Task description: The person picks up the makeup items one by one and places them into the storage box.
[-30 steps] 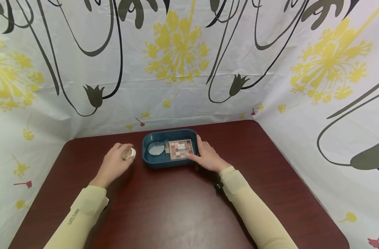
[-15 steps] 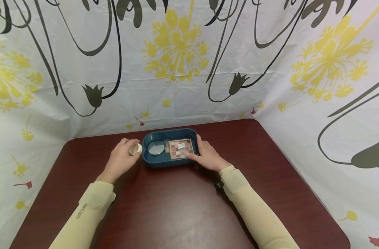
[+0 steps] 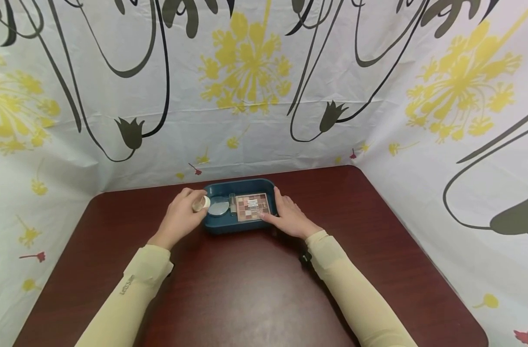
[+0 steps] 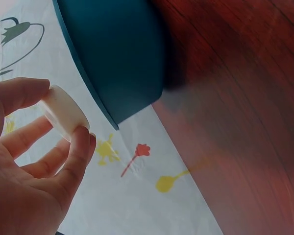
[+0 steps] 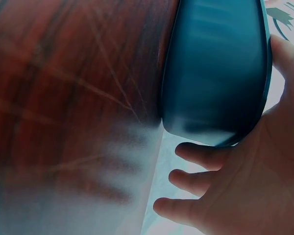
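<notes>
My left hand [image 3: 179, 215] pinches a small round cream-coloured jar [image 3: 201, 204] between thumb and fingers. In the left wrist view the jar [image 4: 64, 112] tilts beside the tray's outer wall; in the head view it overlaps the left end of the blue tray [image 3: 229, 226]. Inside the tray lie a round disc-like compact [image 3: 218, 207], a small clear tube [image 3: 232, 204] and an eyeshadow palette [image 3: 248, 206]. My right hand [image 3: 290, 218] holds the tray's right end, thumb over the rim near the palette. Its fingers lie along the outside in the right wrist view.
The tray stands near the back edge of a dark red-brown wooden table [image 3: 255, 289]. A white floral-patterned sheet [image 3: 246, 154] hangs right behind the table and along both sides.
My left hand has moved right with the jar, from beside the tray to over its left end. The right hand and the tray have stayed in place.
</notes>
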The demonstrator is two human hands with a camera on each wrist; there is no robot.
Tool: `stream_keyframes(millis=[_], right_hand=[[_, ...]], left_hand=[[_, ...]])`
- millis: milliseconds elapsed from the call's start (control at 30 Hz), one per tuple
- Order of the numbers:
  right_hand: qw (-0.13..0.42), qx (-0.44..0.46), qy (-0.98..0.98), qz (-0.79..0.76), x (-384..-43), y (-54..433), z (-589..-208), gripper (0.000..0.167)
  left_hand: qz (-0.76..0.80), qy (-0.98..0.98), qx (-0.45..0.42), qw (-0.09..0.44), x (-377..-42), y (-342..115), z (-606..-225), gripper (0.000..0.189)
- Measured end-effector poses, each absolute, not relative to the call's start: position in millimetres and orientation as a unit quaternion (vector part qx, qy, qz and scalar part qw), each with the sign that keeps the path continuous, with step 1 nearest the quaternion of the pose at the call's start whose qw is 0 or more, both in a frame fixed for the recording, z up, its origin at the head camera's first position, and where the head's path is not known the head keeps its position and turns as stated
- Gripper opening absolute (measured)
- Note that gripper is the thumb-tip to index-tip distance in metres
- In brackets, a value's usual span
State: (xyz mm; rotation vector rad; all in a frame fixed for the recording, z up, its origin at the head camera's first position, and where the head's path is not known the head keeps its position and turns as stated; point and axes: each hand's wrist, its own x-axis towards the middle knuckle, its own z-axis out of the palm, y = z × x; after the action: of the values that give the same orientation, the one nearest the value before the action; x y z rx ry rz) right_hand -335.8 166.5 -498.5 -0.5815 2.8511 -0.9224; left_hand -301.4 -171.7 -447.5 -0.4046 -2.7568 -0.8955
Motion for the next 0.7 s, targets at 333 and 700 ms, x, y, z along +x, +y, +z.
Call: stream_keyframes(millis=[333, 700], right_hand=[[0.047, -0.196, 0.930, -0.307, -338.4, 167.8, -501.6, 0.106], [0.044, -0.194, 0.929, -0.311, -336.3, 167.8, -499.4, 0.106]], left_hand=[[-0.275, -0.944, -0.157, 0.090, -307.5, -159.4, -450.2, 0.044], [-0.244, -0.951, -0.181, 0.052, -320.6, -146.4, -450.8, 0.042]])
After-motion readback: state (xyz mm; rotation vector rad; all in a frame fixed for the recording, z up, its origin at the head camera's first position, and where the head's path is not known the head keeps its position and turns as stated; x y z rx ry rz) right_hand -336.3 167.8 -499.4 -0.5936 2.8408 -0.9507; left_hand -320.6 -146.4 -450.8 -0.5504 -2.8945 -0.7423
